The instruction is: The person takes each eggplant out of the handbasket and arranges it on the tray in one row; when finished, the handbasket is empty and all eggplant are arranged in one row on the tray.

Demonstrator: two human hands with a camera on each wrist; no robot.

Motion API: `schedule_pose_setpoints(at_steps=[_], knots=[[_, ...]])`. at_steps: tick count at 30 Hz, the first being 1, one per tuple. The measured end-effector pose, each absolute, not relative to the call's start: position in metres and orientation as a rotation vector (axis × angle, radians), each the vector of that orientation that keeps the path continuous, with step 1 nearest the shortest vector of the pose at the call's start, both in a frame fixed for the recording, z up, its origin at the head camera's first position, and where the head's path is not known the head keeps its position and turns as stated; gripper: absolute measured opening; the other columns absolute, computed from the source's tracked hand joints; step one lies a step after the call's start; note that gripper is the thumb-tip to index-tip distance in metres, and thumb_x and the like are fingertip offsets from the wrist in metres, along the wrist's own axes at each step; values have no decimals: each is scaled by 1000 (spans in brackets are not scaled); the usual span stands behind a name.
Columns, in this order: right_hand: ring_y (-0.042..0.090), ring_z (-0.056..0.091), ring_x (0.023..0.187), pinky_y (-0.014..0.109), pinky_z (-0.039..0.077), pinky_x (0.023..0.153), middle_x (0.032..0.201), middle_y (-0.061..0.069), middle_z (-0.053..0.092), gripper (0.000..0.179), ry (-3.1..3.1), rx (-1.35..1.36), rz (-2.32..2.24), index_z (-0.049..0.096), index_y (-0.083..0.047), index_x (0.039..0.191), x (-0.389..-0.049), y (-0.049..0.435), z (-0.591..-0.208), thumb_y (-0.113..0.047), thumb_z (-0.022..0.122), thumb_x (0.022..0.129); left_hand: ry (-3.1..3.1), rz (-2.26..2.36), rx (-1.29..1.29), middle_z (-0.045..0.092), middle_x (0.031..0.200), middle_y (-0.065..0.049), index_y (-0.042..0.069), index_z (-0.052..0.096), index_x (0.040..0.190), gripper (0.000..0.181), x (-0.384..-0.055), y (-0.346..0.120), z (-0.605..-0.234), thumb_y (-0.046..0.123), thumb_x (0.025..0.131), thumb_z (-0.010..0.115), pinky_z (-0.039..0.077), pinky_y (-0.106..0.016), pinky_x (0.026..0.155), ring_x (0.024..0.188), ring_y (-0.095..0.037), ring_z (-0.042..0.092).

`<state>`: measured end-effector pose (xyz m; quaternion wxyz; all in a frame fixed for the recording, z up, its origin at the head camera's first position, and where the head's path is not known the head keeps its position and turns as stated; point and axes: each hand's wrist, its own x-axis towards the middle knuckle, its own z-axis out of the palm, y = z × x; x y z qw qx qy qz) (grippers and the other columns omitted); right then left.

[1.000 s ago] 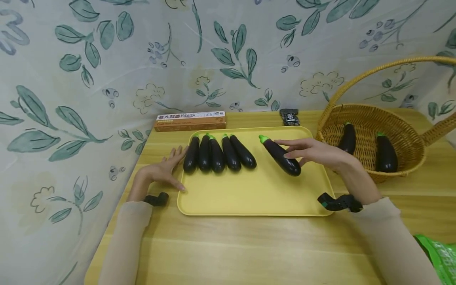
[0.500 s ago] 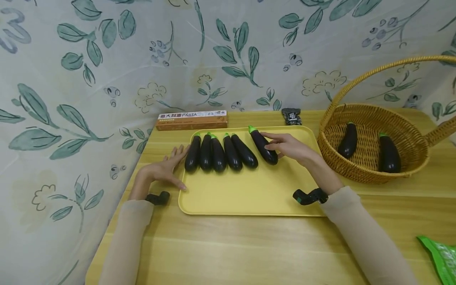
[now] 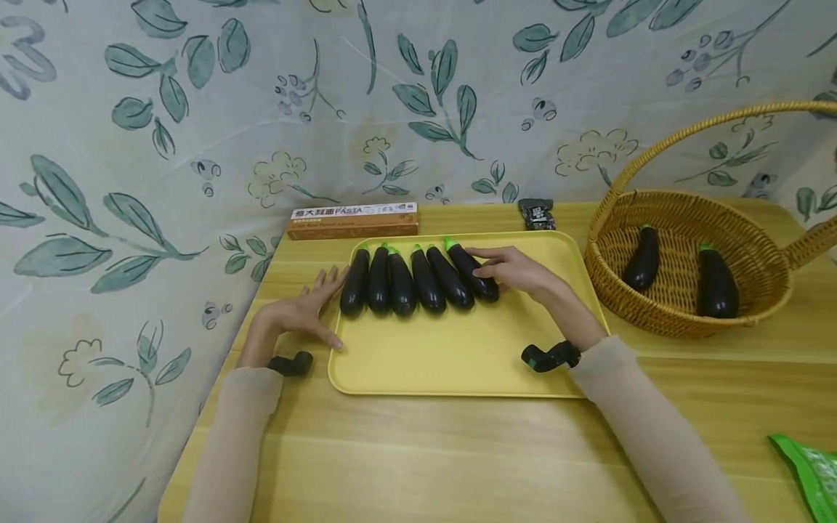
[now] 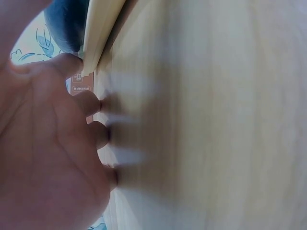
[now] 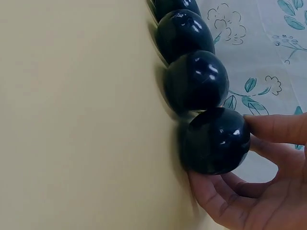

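Observation:
In the head view my right hand (image 3: pixel 513 272) holds a dark purple eggplant (image 3: pixel 472 272) with a green stem end, at the right end of a row of several eggplants (image 3: pixel 403 287) on a yellow tray (image 3: pixel 458 363). The right wrist view shows thumb and fingers around this eggplant's (image 5: pixel 218 141) rounded end, right beside its neighbour (image 5: pixel 196 81). My left hand (image 3: pixel 301 312) spreads its fingers at the tray's left edge. Seen from the left wrist, that hand's (image 4: pixel 53 129) fingertips reach the wooden table, one finger against the tray's side (image 4: pixel 98 38).
A wicker basket (image 3: pixel 693 323) with a tall handle stands right of the tray, two eggplants (image 3: pixel 717 283) inside. Behind the tray lie a pasta box (image 3: pixel 353 221) and a small black packet (image 3: pixel 536 214). A green bag (image 3: pixel 807 472) lies at the lower right.
My right hand has carried its eggplant leftward across the tray to the row's right end, turning it closer in line with the others. The left hand has stayed in place.

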<state>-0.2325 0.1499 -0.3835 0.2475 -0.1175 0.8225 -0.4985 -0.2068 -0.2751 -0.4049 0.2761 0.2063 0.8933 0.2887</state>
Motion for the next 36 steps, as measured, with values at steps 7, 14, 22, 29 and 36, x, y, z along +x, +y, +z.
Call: schedule_pose_setpoints(at_steps=[7, 14, 22, 29, 36], knots=[[25, 50, 111, 32, 45, 72, 147, 23, 57, 57, 2260, -339, -1329, 39, -21, 161, -233, 149, -386, -19, 56, 106, 2398, 778, 557, -29, 169, -20, 20, -13, 166, 146, -207, -276, -404, 43, 71, 95, -15, -73, 122, 154, -43, -33], [26, 54, 125, 33, 46, 80, 144, 20, 61, 58, 2274, -321, -1309, 40, -23, 160, -234, 148, -387, -18, 57, 105, 2390, 796, 566, -28, 169, -22, 19, -13, 166, 145, -207, -275, -404, 42, 72, 95, -14, -74, 121, 154, -44, -31], [17, 49, 90, 32, 43, 74, 136, 19, 61, 58, 2281, -334, -1278, 38, -25, 161, -233, 148, -387, -22, 56, 107, 2385, 800, 575, -28, 168, -22, 17, -13, 166, 146, -207, -274, -404, 42, 71, 95, -14, -74, 121, 154, -46, -31], [32, 56, 121, 45, 55, 98, 150, 23, 51, 63, 2312, -324, -1230, 28, -26, 165, -233, 152, -382, -37, 53, 108, 2387, 798, 570, -28, 168, -22, 19, -13, 166, 145, -207, -275, -404, 41, 72, 95, -15, -73, 122, 154, -45, -32], [36, 57, 121, 54, 51, 109, 147, 25, 54, 65, 2353, -348, -1224, 26, -24, 165, -222, 169, -364, -41, 53, 108, 2391, 777, 558, -29, 168, -21, 19, -13, 166, 145, -208, -273, -404, 42, 71, 95, -16, -72, 122, 154, -43, -33]])
